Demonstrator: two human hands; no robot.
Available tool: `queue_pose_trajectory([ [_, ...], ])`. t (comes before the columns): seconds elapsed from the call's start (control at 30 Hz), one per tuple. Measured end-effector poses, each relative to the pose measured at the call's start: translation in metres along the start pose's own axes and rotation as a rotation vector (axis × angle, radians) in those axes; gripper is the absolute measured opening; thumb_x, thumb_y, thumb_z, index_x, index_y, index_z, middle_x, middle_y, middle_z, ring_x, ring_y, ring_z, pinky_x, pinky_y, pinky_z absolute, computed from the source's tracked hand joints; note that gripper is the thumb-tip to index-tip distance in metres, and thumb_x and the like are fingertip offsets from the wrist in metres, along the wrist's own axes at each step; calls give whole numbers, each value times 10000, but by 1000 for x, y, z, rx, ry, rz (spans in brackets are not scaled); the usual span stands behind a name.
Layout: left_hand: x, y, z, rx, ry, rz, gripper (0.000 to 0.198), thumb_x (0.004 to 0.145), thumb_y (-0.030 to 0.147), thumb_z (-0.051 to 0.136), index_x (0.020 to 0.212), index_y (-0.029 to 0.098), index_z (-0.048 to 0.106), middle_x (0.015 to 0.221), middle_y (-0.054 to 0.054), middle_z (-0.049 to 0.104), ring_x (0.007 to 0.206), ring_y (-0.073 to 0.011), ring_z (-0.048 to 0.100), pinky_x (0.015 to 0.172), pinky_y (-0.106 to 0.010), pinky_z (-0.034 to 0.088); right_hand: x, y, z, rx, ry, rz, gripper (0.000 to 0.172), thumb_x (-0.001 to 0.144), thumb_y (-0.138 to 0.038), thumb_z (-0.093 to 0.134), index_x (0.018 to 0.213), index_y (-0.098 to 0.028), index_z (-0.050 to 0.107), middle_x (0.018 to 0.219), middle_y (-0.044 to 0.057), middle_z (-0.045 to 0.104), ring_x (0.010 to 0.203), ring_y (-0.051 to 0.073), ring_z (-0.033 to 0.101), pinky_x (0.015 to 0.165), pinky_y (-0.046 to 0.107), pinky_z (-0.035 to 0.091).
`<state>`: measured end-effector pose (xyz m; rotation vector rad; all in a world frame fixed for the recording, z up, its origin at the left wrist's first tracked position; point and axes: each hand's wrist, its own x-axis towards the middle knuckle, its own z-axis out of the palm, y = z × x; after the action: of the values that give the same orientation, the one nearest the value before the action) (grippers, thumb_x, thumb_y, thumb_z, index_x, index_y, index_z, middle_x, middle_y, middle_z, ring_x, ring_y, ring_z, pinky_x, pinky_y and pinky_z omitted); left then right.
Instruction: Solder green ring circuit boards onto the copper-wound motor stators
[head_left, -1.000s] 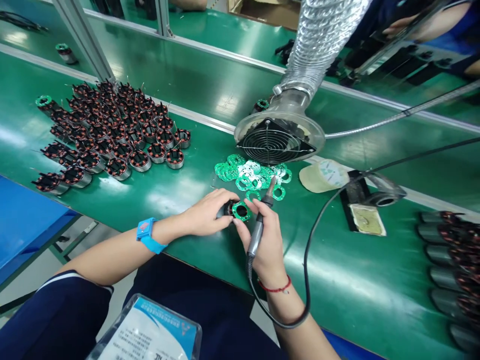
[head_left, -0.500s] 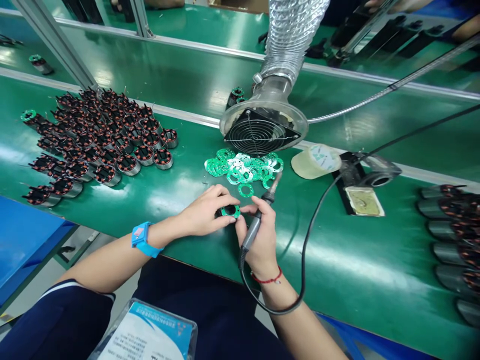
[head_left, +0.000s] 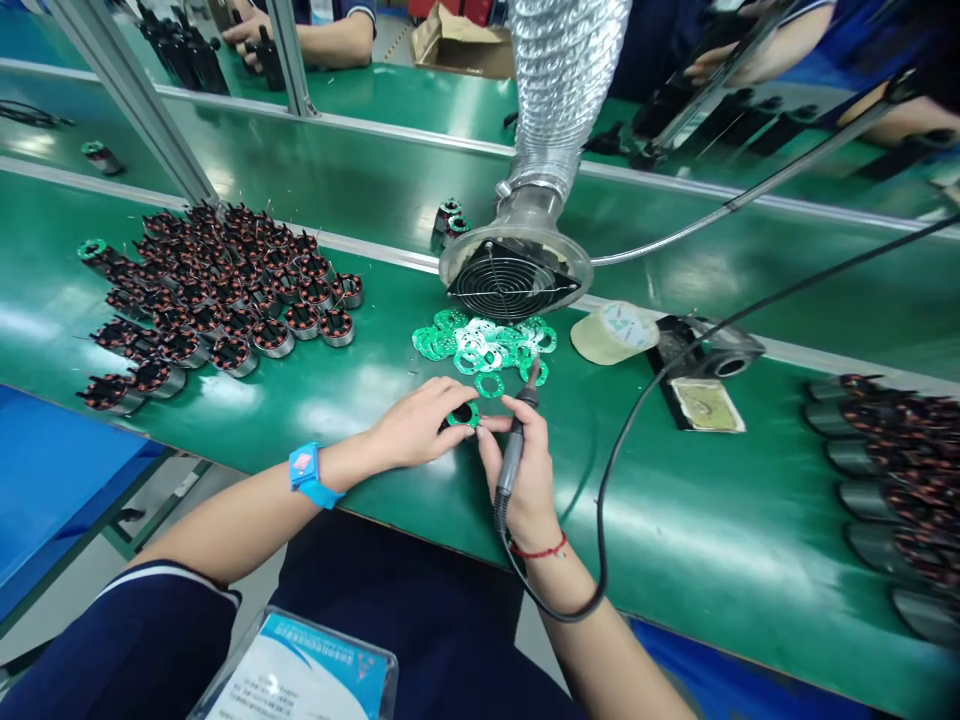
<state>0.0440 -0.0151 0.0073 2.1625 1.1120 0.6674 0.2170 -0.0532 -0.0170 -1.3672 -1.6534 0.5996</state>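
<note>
My left hand point(head_left: 421, 425) is closed around a motor stator point(head_left: 466, 414) topped by a green ring-shaped circuit board. Most of the stator's body is hidden by the fingers. In my right hand point(head_left: 526, 470) lies a soldering iron point(head_left: 512, 452), its tip pointing up and away from me. The right fingertips are at the near right edge of the stator's board. Just beyond the hands, a single green ring board point(head_left: 490, 386) lies flat, with a heap of ring boards point(head_left: 480, 342) behind it.
Many copper-wound stators point(head_left: 232, 290) stand at the left, and more stators point(head_left: 892, 500) at the right. A fume extractor point(head_left: 517, 275) hangs over the boards. Right of it are a cream roll point(head_left: 613, 333) and an iron stand with sponge point(head_left: 705, 400). A co-worker's hand point(head_left: 251, 35) shows across the bench.
The camera view has tilted up slightly, showing more of the far bench. My hands keep their hold on the stator and the soldering iron, with little movement between them.
</note>
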Motion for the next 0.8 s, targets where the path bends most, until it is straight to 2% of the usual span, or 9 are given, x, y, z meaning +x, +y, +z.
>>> queue_pose_trajectory([
  [0.07, 0, -4, 0, -22, 22, -13, 422, 893, 261, 595, 1281, 145, 476, 1241, -145, 572, 1175, -264, 538, 1027, -448, 453, 1, 1, 0, -60, 10, -12, 405, 888, -302, 573, 1265, -228, 447, 908, 34, 691, 860, 201, 680, 855, 425, 552],
  [0.13, -1, -9, -4, -55, 13, -7, 583, 832, 282, 676, 1335, 147, 412, 1312, -170, 528, 1214, -289, 516, 1035, -477, 440, 5, 1, -1, -117, 8, -38, 471, 856, -304, 593, 1290, -220, 431, 1029, 79, 690, 965, 233, 666, 908, 474, 531],
  [0.23, -6, -16, -16, 11, -50, 26, 747, 727, 301, 771, 1348, 134, 389, 1326, -196, 501, 1222, -334, 485, 1020, -527, 419, 13, -1, -4, -120, -145, -105, 578, 815, -290, 613, 1343, -212, 392, 1295, 149, 602, 1200, 277, 586, 1009, 517, 477],
  [0.27, -8, -18, -21, 55, -69, 27, 711, 726, 294, 766, 1322, 128, 417, 1296, -192, 518, 1198, -337, 491, 1004, -531, 420, 17, -2, -4, -108, -216, -123, 576, 817, -280, 604, 1348, -216, 390, 1333, 153, 582, 1234, 275, 570, 1024, 512, 470],
  [0.33, -11, -21, -30, 109, -99, 13, 476, 779, 254, 697, 1200, 129, 513, 1176, -156, 583, 1106, -312, 531, 954, -496, 440, 24, -5, -3, -91, -320, -144, 527, 835, -261, 574, 1334, -230, 405, 1328, 140, 595, 1229, 256, 582, 1028, 489, 474],
  [0.43, -12, -23, -39, 77, -134, -33, 85, 841, 161, 557, 913, 159, 602, 943, -77, 643, 917, -239, 581, 848, -385, 465, 33, -7, 2, -108, -322, -169, 466, 842, -264, 575, 1287, -237, 437, 1265, 128, 634, 1187, 245, 614, 1020, 479, 483],
  [0.5, -10, -22, -42, -8, -88, -93, 99, 837, 127, 518, 809, 169, 603, 838, -36, 646, 812, -188, 581, 780, -318, 457, 37, -7, 7, -150, -279, -188, 473, 831, -293, 610, 1273, -229, 454, 1206, 127, 656, 1139, 256, 637, 986, 484, 504],
  [0.63, -4, -22, -38, -343, 77, -254, 68, 814, 151, 544, 791, 160, 608, 723, 17, 617, 689, -123, 553, 671, -238, 429, 38, -6, 18, -257, -178, -260, 536, 814, -383, 665, 1283, -206, 476, 1046, 106, 687, 966, 269, 668, 865, 484, 549],
  [0.8, 1, -25, -28, -670, 106, -376, 50, 776, 164, 607, 743, 130, 593, 670, 29, 582, 632, -94, 514, 630, -216, 402, 34, -14, 20, -272, -132, -476, 578, 870, -342, 630, 1388, -232, 399, 1251, 140, 644, 1094, 286, 622, 890, 496, 521],
])
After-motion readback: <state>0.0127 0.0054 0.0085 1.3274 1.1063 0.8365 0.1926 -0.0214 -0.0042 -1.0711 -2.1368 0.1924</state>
